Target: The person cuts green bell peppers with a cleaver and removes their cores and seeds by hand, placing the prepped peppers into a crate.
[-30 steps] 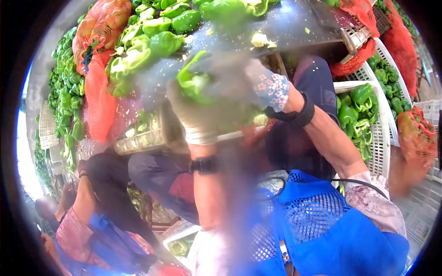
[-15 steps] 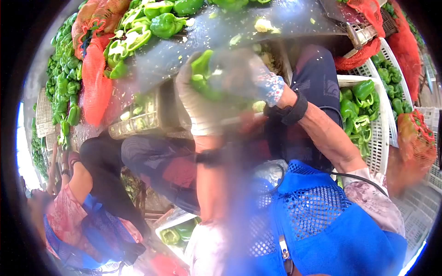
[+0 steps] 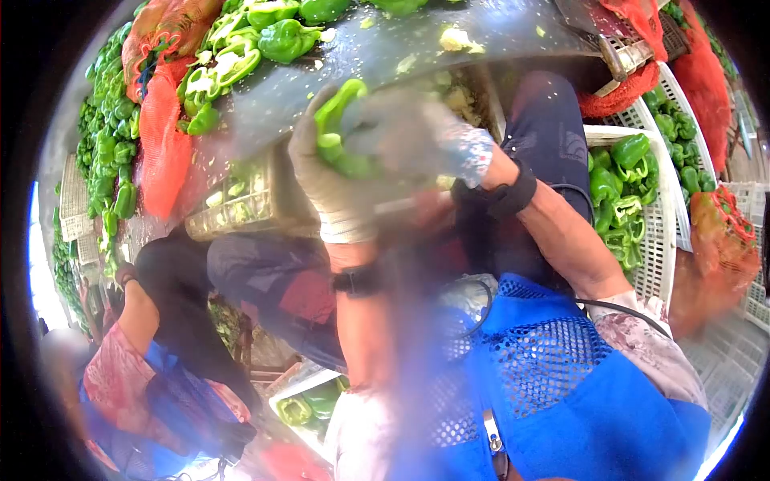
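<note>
My left hand [image 3: 321, 160], in a pale glove with a dark finger area, is wrapped round a green bell pepper [image 3: 329, 120]. The pepper looks opened, with a curved green edge standing up by my fingers. Against its right side is my right hand [image 3: 417, 140], gloved in grey with a flowered cuff. Motion smears its fingers, so I cannot see whether it grips anything. Both hands are above my lap, just in front of the dark work surface [image 3: 281, 88].
Whole and cut peppers [image 3: 233, 60] lie on the surface, among pale scraps [image 3: 459, 40]. A crate of peppers [image 3: 662, 216] stands at my right, a crate with scraps [image 3: 233, 212] below the surface. Red mesh bags [image 3: 164, 144] lie left. Another person [image 3: 152, 385] sits at lower left.
My left hand has shifted slightly left, and more of the pepper's curved edge shows above its fingers. My right hand stays against the pepper, still blurred.
</note>
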The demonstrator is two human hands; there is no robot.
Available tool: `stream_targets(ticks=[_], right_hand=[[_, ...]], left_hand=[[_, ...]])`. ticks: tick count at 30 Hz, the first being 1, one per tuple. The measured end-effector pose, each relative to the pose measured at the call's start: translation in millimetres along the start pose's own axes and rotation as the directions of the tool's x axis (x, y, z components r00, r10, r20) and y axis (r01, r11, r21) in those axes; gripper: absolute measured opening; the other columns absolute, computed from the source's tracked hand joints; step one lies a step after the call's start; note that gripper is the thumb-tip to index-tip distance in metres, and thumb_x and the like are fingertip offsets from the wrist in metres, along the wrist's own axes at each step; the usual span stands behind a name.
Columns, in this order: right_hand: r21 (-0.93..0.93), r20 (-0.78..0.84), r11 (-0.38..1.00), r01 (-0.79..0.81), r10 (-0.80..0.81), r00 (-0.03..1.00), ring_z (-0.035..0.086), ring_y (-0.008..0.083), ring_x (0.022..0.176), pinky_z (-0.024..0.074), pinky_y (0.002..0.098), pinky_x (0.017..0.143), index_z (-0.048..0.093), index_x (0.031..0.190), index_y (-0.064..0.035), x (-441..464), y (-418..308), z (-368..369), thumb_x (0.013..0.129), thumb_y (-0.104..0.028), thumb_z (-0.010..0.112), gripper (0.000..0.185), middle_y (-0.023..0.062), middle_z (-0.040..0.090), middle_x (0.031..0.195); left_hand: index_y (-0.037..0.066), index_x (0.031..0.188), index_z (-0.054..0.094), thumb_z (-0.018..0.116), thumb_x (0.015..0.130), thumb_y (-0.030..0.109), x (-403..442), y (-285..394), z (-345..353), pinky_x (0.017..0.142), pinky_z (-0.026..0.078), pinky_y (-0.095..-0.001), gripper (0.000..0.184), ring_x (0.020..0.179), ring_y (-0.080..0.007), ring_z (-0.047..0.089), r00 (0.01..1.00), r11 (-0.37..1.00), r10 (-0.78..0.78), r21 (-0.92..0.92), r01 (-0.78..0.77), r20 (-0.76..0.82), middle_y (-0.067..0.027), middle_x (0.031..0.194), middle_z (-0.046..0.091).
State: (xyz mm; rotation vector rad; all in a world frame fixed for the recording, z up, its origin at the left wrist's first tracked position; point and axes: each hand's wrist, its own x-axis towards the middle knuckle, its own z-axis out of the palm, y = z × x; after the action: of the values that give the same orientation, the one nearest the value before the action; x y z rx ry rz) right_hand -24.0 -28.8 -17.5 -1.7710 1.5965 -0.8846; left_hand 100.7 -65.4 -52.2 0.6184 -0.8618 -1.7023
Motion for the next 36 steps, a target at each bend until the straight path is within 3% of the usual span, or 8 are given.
stream_targets(ticks=[8,11,14,16,22,25,33,36], right_hand=[[-0.648,-0.18,0.701,0.299,-0.522,0.834,0.064,0.026,0.071,0.0524,0.0358,0.062,0.069,0.092,-0.0046,1,36,24,0.078,-0.019,0.068,0.021,0.0083,0.065,0.083],[-0.045,-0.507,0.971,0.236,-0.225,0.832,0.065,0.0256,0.077,0.0529,0.0351,0.068,0.069,0.096,-0.0076,2,30,16,0.076,-0.022,0.066,0.024,0.0086,0.065,0.09],[-0.341,-0.173,0.914,0.218,-0.289,0.941,0.064,0.0254,0.078,0.054,0.0369,0.065,0.067,0.098,-0.0029,-11,46,-11,0.08,-0.019,0.062,0.025,0.0124,0.064,0.094],[-0.718,-0.076,0.646,0.259,-0.443,0.893,0.064,0.0246,0.069,0.0549,0.0402,0.052,0.061,0.097,0.0077,-7,63,5,0.086,-0.015,0.054,0.026,0.0191,0.06,0.085],[-0.828,0.036,0.526,0.196,-0.299,0.954,0.061,0.0235,0.062,0.0553,0.0387,0.049,0.058,0.096,0.0123,-21,29,-2,0.087,-0.01,0.052,0.025,0.0163,0.061,0.077],[-0.627,-0.075,0.717,-0.306,0.335,0.939,0.066,0.0206,0.076,0.0586,0.0298,0.071,0.066,0.102,-0.0026,5,48,-70,0.094,-0.012,0.055,0.016,0.0131,0.067,0.087],[0.356,-0.286,0.933,-0.058,0.167,0.944,0.061,0.0189,0.091,0.0514,0.0317,0.086,0.06,0.118,-0.0005,-11,86,-54,0.096,-0.019,0.053,0.029,0.0121,0.065,0.102],[0.627,-0.491,0.764,0.154,0.233,0.84,0.059,0.0183,0.097,0.0481,0.0317,0.09,0.058,0.122,0.0003,-46,74,-69,0.097,-0.02,0.051,0.033,0.0108,0.064,0.106]], left_hand=[[-0.002,0.123,0.06,0.049,0.095,0.032,-1,4,3,0.099,0.043,-0.0357,0.045,0.112,-0.0219,0.056,0.995,0.992,-0.067,-0.099,0.074,0.076,-0.0143,0.115,0.064],[0.001,0.118,0.06,0.056,0.09,0.038,-5,11,-6,0.086,0.054,-0.0416,0.046,0.104,-0.0258,0.061,0.967,0.939,-0.228,-0.289,0.187,-0.116,-0.013,0.115,0.062],[0.001,0.12,0.055,0.062,0.088,0.015,3,47,-27,0.084,0.057,-0.0397,0.036,0.099,-0.0237,0.063,0.998,0.941,0.064,-0.334,-0.061,-0.003,-0.0141,0.112,0.06],[0.002,0.119,0.056,0.061,0.086,0.003,-10,64,12,0.082,0.057,-0.0377,0.034,0.099,-0.021,0.062,0.779,0.61,0.625,0.653,-0.448,-0.05,-0.0114,0.109,0.062],[0.006,0.113,0.066,0.068,0.087,0.019,2,23,4,0.083,0.054,-0.0352,0.029,0.098,-0.0201,0.061,0.927,0.849,0.36,0.45,-0.278,-0.108,-0.0078,0.11,0.064],[0.007,0.118,0.062,0.062,0.091,0.025,13,35,-33,0.067,0.056,-0.0282,0.032,0.092,-0.0174,0.061,0.923,0.86,0.362,0.429,-0.277,-0.129,-0.0058,0.109,0.063],[0.004,0.118,0.063,0.059,0.094,0.028,26,9,71,0.09,0.045,-0.0272,0.035,0.098,-0.0137,0.056,0.961,0.891,0.253,0.413,-0.188,-0.108,-0.0055,0.111,0.062],[0.004,0.122,0.061,0.059,0.095,0.026,32,-27,110,0.092,0.046,-0.0296,0.035,0.105,-0.017,0.057,0.901,0.681,0.286,0.592,-0.43,0.325,-0.008,0.115,0.063]])
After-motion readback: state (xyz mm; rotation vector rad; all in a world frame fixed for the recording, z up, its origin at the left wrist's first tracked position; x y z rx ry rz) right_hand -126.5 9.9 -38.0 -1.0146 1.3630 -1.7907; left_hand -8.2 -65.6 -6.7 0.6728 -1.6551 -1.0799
